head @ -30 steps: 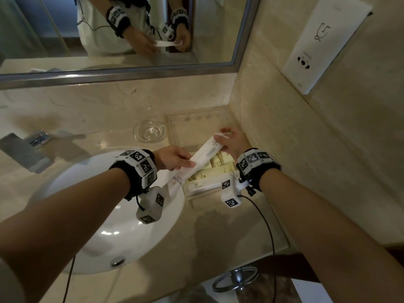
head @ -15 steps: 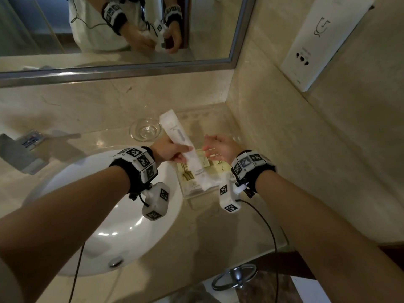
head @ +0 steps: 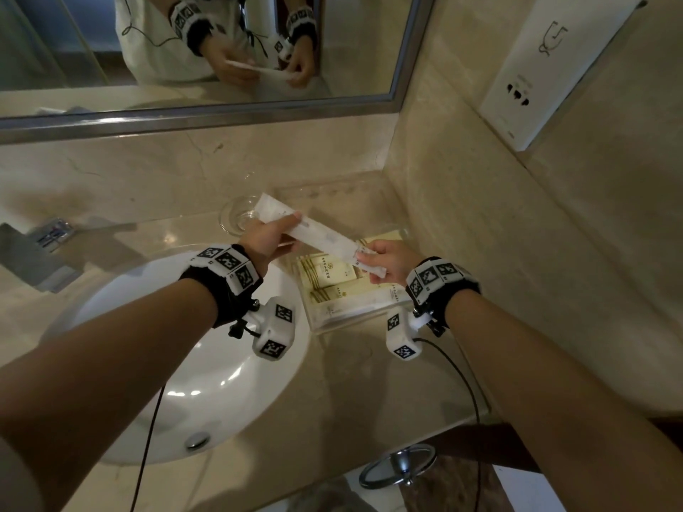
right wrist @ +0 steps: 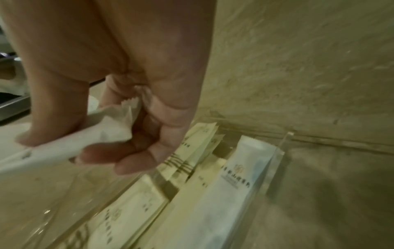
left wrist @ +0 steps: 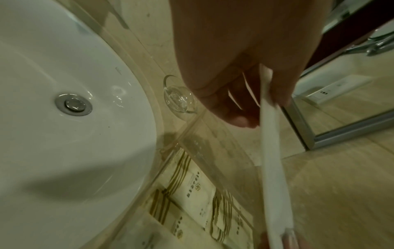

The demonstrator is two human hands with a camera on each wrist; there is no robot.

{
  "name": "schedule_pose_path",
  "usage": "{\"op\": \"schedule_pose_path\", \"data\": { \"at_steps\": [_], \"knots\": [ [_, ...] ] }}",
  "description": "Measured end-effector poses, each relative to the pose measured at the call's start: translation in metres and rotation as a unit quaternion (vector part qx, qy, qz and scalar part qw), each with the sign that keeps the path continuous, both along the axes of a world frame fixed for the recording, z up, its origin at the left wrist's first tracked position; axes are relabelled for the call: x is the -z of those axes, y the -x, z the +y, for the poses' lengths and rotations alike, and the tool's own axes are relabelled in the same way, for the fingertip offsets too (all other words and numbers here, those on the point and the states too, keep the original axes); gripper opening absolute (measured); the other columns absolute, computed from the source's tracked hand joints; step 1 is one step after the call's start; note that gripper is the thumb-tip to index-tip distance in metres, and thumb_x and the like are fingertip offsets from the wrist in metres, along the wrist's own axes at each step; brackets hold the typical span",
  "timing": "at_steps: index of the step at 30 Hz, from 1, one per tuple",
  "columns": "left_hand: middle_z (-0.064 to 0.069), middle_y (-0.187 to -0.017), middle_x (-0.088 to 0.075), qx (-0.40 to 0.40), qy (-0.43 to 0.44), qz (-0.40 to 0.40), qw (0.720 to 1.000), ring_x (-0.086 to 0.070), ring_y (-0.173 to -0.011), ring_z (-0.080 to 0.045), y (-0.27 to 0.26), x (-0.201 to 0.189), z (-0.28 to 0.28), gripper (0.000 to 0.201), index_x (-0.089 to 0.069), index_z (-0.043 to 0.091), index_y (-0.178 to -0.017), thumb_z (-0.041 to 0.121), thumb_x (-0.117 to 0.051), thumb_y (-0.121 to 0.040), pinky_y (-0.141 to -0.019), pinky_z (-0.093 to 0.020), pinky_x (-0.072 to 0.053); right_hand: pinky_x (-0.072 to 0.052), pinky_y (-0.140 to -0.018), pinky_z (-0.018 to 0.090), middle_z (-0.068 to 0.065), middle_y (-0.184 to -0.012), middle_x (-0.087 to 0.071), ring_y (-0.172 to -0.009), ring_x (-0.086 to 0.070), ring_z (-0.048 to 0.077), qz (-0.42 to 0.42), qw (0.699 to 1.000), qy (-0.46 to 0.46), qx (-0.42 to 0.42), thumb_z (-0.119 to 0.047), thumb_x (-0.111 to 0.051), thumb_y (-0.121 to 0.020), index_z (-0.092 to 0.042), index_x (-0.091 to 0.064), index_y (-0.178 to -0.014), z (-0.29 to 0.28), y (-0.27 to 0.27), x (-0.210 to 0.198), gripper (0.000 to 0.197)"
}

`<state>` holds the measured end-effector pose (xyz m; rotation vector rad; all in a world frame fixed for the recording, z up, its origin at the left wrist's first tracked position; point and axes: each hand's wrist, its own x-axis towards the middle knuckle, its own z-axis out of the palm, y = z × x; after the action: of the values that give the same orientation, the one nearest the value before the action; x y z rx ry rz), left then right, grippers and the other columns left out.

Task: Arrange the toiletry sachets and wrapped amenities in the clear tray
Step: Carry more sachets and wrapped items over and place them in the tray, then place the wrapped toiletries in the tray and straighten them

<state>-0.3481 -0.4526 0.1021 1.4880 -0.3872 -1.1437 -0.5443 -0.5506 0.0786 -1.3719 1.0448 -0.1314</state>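
A long white wrapped amenity (head: pixel 325 240) hangs in the air above the clear tray (head: pixel 354 321), held at both ends. My left hand (head: pixel 271 234) pinches its far end near the glass dish. My right hand (head: pixel 384 262) grips the crumpled near end (right wrist: pixel 115 124). In the left wrist view the white wrapped amenity (left wrist: pixel 270 151) runs down from my fingers (left wrist: pixel 238 118). In the tray lie cream sachets (head: pixel 327 273) with gold stripes, and a second long white packet (right wrist: pixel 230 190) lies along its right wall. The tray's far half looks bare.
A small glass dish (head: pixel 240 218) stands left of the tray. The white basin (head: pixel 192 364) with its drain (left wrist: pixel 73 104) lies to the left. Marble walls meet behind the tray in a corner, under a mirror (head: pixel 199 49). A white wall holder (head: pixel 547 75) hangs at the upper right.
The white wrapped amenity has swung round: held by the left hand alone and pointing away half a second ago, it now lies slanted across the tray with the right hand gripping its near end.
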Motion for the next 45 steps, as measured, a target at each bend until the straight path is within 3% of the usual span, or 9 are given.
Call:
{"op": "schedule_pose_path", "data": {
  "at_steps": [5,10,14,18,24,34,39,42,45],
  "knots": [
    [-0.003,-0.083,-0.062,0.021,0.000,-0.033,0.999,-0.062,-0.078,-0.017,-0.002,0.006,-0.002,0.010,-0.060,0.014,-0.080,0.006,-0.062,-0.085,-0.069,-0.025,-0.055,-0.049,-0.058,0.017,0.001,-0.080,-0.056,-0.065,-0.049,0.011,0.041,0.998,-0.014,0.043,-0.013,-0.061,-0.089,-0.005,-0.060,-0.112,-0.012,0.014,0.004,0.025],
    [-0.003,-0.075,-0.061,0.136,-0.090,-0.147,0.976,-0.059,-0.070,-0.016,0.003,0.022,-0.006,0.014,-0.061,0.011,-0.070,0.001,-0.069,-0.078,-0.064,-0.026,-0.055,-0.047,-0.061,0.026,0.006,-0.085,-0.055,-0.060,-0.048,0.013,0.058,0.984,0.026,0.164,-0.014,-0.058,-0.091,-0.015,-0.054,-0.085,-0.025,0.029,0.015,0.008],
    [-0.002,-0.065,-0.060,0.237,-0.134,-0.207,0.940,-0.058,-0.055,-0.009,0.016,0.035,-0.012,0.023,-0.061,0.013,-0.064,-0.005,-0.069,-0.076,-0.051,-0.016,-0.052,-0.049,-0.054,0.024,0.011,-0.101,-0.052,-0.061,-0.049,0.017,0.134,0.971,0.074,0.186,-0.015,-0.051,-0.094,-0.009,-0.050,-0.117,-0.029,0.034,0.019,0.024],
    [0.009,-0.046,-0.060,0.315,-0.144,-0.287,0.893,-0.055,-0.055,-0.011,0.028,0.047,-0.021,0.017,-0.065,0.007,-0.066,-0.009,-0.069,-0.072,-0.056,-0.017,-0.046,-0.050,-0.091,0.040,0.014,-0.122,-0.057,-0.095,-0.059,0.029,0.235,0.955,0.105,0.150,-0.022,-0.053,-0.092,-0.008,-0.046,-0.125,-0.028,0.045,0.029,0.036],
    [-0.011,-0.090,-0.063,0.364,-0.179,-0.401,0.822,-0.061,-0.098,-0.028,0.041,0.060,-0.022,0.020,-0.072,0.001,-0.095,0.003,-0.071,-0.075,-0.075,-0.021,-0.042,-0.044,-0.089,0.031,0.015,-0.130,-0.054,-0.118,-0.053,0.031,0.293,0.939,0.139,0.115,-0.023,-0.059,-0.090,-0.004,-0.048,-0.126,-0.023,0.057,0.045,0.042],
    [-0.014,-0.117,-0.064,0.407,-0.241,-0.419,0.775,-0.059,-0.108,-0.030,0.044,0.076,-0.018,0.022,-0.070,0.004,-0.102,0.006,-0.067,-0.080,-0.091,-0.032,-0.047,-0.048,-0.095,0.039,0.016,-0.126,-0.057,-0.116,-0.056,0.033,0.338,0.918,0.202,0.045,-0.017,-0.061,-0.089,-0.004,-0.047,-0.126,-0.019,0.051,0.066,0.042],
    [-0.013,-0.121,-0.062,0.423,-0.243,-0.416,0.767,-0.055,-0.115,-0.028,0.044,0.076,-0.018,0.026,-0.069,0.005,-0.107,0.009,-0.067,-0.081,-0.097,-0.031,-0.043,-0.050,-0.095,0.040,0.014,-0.125,-0.059,-0.114,-0.057,0.032,0.388,0.890,0.238,-0.009,-0.022,-0.058,-0.090,-0.007,-0.046,-0.131,-0.018,0.046,0.065,0.045],
    [-0.015,-0.113,-0.066,0.414,-0.240,-0.405,0.779,-0.062,-0.099,-0.026,0.039,0.071,-0.016,0.023,-0.068,0.004,-0.104,0.011,-0.066,-0.082,-0.093,-0.033,-0.048,-0.046,-0.096,0.039,0.015,-0.127,-0.055,-0.117,-0.052,0.033,0.407,0.865,0.293,-0.009,-0.028,-0.052,-0.093,-0.007,-0.048,-0.128,-0.017,0.043,0.058,0.042],
    [-0.012,-0.095,-0.068,0.383,-0.225,-0.405,0.799,-0.061,-0.080,-0.020,0.027,0.061,-0.012,0.020,-0.067,0.004,-0.101,0.014,-0.063,-0.084,-0.083,-0.032,-0.051,-0.045,-0.080,0.036,0.017,-0.106,-0.057,-0.107,-0.055,0.033,0.398,0.871,0.287,-0.002,-0.031,-0.048,-0.094,-0.008,-0.058,-0.099,-0.016,0.029,0.045,0.026]
  ]
}}
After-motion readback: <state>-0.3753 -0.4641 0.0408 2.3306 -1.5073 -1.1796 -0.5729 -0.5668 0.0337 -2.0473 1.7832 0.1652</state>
